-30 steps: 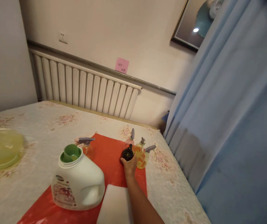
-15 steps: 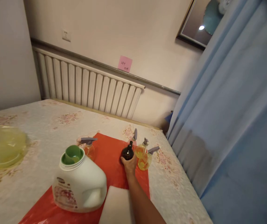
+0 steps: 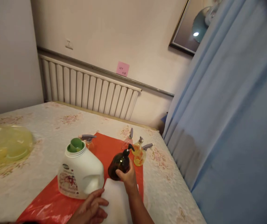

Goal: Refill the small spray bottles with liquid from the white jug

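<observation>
My right hand [image 3: 127, 177] grips a dark brown pump bottle [image 3: 119, 164] and holds it tilted just above the near end of the red mat [image 3: 105, 149]. My left hand [image 3: 90, 209] rests with fingers spread on the left edge of a white pad [image 3: 116, 203] at the mat's near end. A white detergent jug [image 3: 81, 174] with a green cap stands on the mat to the left of the brown bottle.
Three small pump bottles with yellow liquid [image 3: 138, 152] stand at the mat's far right corner, another [image 3: 88, 141] behind the jug. A yellow plastic bag [image 3: 5, 146] lies at the left. A radiator [image 3: 86, 90] lines the wall; a blue curtain [image 3: 229, 124] hangs on the right.
My right hand has lifted the brown bottle away from the small bottles and brought it toward me, tilted. My left hand has come into view onto the white pad.
</observation>
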`<state>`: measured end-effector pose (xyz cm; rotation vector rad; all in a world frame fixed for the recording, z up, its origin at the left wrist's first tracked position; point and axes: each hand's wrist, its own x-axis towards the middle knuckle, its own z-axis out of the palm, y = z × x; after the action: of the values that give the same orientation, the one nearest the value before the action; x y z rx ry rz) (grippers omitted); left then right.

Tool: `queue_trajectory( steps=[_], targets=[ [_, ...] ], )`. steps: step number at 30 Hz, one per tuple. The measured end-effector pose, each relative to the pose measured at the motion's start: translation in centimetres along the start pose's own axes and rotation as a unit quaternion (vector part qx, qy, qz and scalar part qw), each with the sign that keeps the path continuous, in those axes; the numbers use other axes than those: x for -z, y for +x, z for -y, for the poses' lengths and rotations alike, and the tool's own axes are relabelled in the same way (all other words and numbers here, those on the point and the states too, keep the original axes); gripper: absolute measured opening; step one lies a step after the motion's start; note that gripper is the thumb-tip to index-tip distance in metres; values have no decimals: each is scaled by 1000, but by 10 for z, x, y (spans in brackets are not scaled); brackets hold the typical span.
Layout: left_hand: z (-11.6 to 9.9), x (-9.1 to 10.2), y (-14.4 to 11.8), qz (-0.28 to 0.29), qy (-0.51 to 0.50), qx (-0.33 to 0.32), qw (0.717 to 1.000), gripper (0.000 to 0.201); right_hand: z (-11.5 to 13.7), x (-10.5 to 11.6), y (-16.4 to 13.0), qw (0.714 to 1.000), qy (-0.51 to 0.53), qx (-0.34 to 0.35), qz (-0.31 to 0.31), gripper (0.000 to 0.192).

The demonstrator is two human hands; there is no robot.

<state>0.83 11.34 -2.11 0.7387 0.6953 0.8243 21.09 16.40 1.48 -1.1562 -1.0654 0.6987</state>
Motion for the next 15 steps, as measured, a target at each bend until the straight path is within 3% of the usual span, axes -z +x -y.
queue_trajectory(
  steps=[4,8,13,15],
  targets=[
    [-13,-21,-3,-18,-5,-10,1000,78,26,9,-42,994,88,-6,63,75],
    [-17,-34,-6,-12,18,-35,999,67,44,14,-73,981,146,-5,129,77],
    [-7,-46,-12,-46,44,-66,996,67,55,14,-92,972,212,-13,97,90],
    [-2,-48,-15,-29,44,-78,996,65,59,14,-98,973,208,-19,99,92]
  ],
)
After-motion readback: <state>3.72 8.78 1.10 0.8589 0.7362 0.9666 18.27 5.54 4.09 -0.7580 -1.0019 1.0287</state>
